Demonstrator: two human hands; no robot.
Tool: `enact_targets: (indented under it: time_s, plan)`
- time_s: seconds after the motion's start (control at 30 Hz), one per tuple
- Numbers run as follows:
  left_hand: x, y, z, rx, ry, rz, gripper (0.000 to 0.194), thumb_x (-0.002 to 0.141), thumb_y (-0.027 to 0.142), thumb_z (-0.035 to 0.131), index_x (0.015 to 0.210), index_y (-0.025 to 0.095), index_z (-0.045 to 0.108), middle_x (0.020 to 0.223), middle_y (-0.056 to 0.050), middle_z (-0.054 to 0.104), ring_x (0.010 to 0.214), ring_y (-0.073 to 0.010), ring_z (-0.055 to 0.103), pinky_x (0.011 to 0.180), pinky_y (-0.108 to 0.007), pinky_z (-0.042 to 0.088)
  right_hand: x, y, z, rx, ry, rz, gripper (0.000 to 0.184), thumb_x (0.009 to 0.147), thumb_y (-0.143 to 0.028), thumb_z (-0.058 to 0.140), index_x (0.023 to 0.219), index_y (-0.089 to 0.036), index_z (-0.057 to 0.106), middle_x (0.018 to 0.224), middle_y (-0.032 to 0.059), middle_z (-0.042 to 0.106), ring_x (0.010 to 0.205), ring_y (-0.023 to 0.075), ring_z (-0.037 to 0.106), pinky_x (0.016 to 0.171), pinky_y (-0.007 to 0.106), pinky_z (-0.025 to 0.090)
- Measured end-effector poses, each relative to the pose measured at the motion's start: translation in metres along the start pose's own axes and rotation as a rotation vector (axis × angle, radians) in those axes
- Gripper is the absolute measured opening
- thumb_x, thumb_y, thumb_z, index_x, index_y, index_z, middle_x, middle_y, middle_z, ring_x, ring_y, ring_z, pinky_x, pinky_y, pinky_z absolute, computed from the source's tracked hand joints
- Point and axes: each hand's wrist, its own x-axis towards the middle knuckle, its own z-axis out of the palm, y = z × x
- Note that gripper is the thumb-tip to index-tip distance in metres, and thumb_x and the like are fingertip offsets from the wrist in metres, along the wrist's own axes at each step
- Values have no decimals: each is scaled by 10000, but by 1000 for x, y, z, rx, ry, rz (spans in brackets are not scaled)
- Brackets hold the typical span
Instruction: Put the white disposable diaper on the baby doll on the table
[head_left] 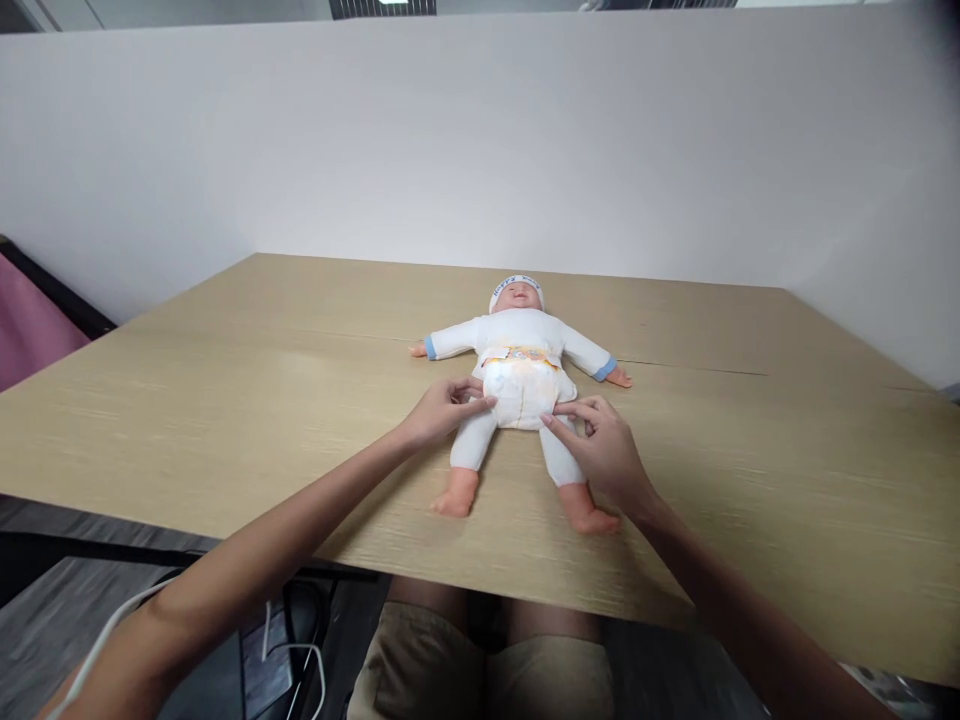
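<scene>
A baby doll (523, 328) in a white suit with blue cuffs and a white cap lies on its back on the wooden table, arms spread and feet towards me. Around its hips sits a white diaper (519, 392) with an orange patterned waistband. My left hand (448, 408) pinches the diaper's edge at the leg on the left side, thumb on top. On the other side, my right hand (596, 440) grips the opposite leg edge between thumb and fingers. The fingertips partly cover both edges of the diaper.
The light wooden table (225, 400) ends at a white partition (450, 150) behind the doll. A pink and black object (37, 320) stands at the far left. Below the table's front edge are my knees, a white cable (319, 670) and dark items.
</scene>
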Motion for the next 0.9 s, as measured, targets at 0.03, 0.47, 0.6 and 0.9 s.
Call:
enact_targets:
  time_s: [0.03, 0.47, 0.6, 0.9]
  plan:
    - [0, 2, -6, 36, -9, 5, 414, 883, 555, 829, 1067, 185, 799, 1062, -90, 808, 945, -241, 721, 852, -381, 541, 0, 1, -4, -13, -23, -24, 500, 969, -678, 673, 1034, -223, 870, 1027, 92, 723, 753, 206, 554, 771, 382, 475]
    - [101, -10, -57, 996, 247, 63, 652, 913, 466, 788, 1444, 148, 581, 1490, -209, 643, 1408, -431, 509, 1176, -555, 398, 133, 80, 3, -472, 25, -208, 545, 942, -462, 650, 1360, -112, 678, 1294, 233, 743, 1186, 397, 659, 1029, 490, 511]
    - [123, -14, -53, 998, 266, 20, 505, 945, 462, 745, 1332, 157, 636, 1386, -220, 694, 1340, -436, 562, 1153, -562, 391, 154, 75, 21, -476, -22, -82, 339, 956, -363, 573, 1142, -135, 740, 1132, 221, 788, 975, 342, 692, 818, 384, 482]
    - [-31, 43, 4, 623, 359, -71, 516, 814, 573, 845, 1092, 220, 591, 1055, -152, 724, 922, -344, 674, 811, -461, 501, 71, 18, -49, -175, -156, 37, 447, 833, -356, 584, 1218, -209, 758, 1199, 161, 816, 1001, 347, 719, 835, 414, 514]
